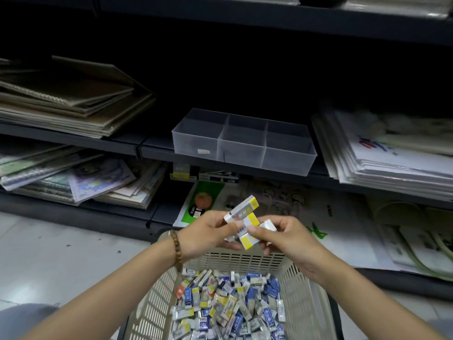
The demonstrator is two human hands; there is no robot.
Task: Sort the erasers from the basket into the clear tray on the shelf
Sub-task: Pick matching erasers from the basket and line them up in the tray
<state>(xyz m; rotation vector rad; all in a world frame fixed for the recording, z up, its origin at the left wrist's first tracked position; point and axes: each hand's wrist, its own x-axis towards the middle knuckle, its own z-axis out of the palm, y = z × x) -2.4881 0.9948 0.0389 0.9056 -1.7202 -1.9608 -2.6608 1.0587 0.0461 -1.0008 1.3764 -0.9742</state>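
Gripping yellow-ended erasers [241,210] in our left hand [207,235], right hand [293,241] pinching a white eraser [269,225], above the basket [152,303], clear tray [196,142] beyond

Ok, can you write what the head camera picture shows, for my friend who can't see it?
A person's left hand and right hand hold a few yellow-and-white erasers above a cream basket heaped with packaged erasers. Beyond them, a clear tray with dividers sits on a dark shelf.

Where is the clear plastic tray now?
Head view: the clear plastic tray sits mid-frame on the dark shelf, between brown notebooks left and white paper stacks right.
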